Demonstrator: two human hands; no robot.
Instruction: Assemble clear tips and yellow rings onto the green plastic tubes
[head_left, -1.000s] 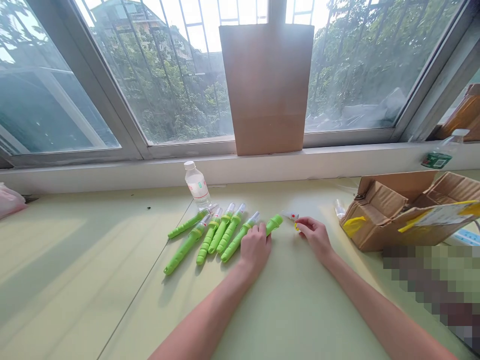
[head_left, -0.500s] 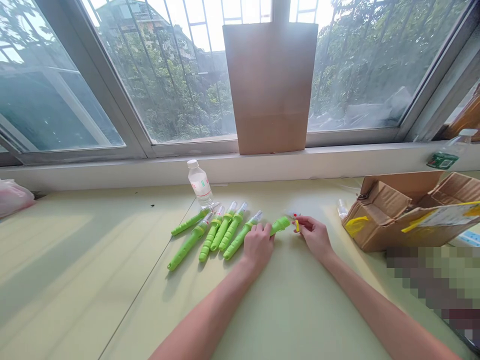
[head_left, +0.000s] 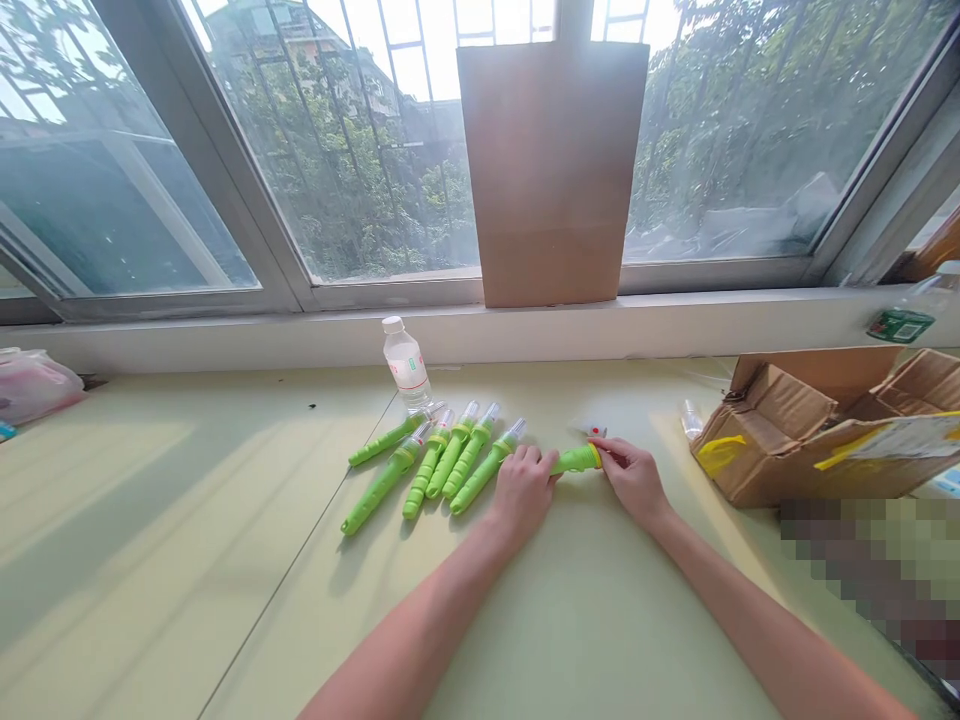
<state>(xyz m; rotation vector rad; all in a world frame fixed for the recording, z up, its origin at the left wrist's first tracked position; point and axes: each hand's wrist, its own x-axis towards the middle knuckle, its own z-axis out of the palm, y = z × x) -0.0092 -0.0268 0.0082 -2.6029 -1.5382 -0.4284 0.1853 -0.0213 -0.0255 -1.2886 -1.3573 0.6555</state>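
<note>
My left hand is closed around a green recorder-shaped plastic tube, whose far end points right. At that end my right hand pinches a small yellow ring-like piece, which touches the tube's opening. Just behind the fingertips lies a small clear piece with a red spot, too small to name. Left of my left hand, several similar green tubes with clear caps lie side by side on the table.
A water bottle stands behind the tubes. On the right are an open cardboard box, a small clear bottle-like item and a green-labelled bottle. A pinkish plastic bag sits far left. A cardboard sheet leans against the window.
The yellow piece in my right hand has come against the tube's end, where before there was a gap. The tube has swung to lie more level. The view has shifted slightly.
</note>
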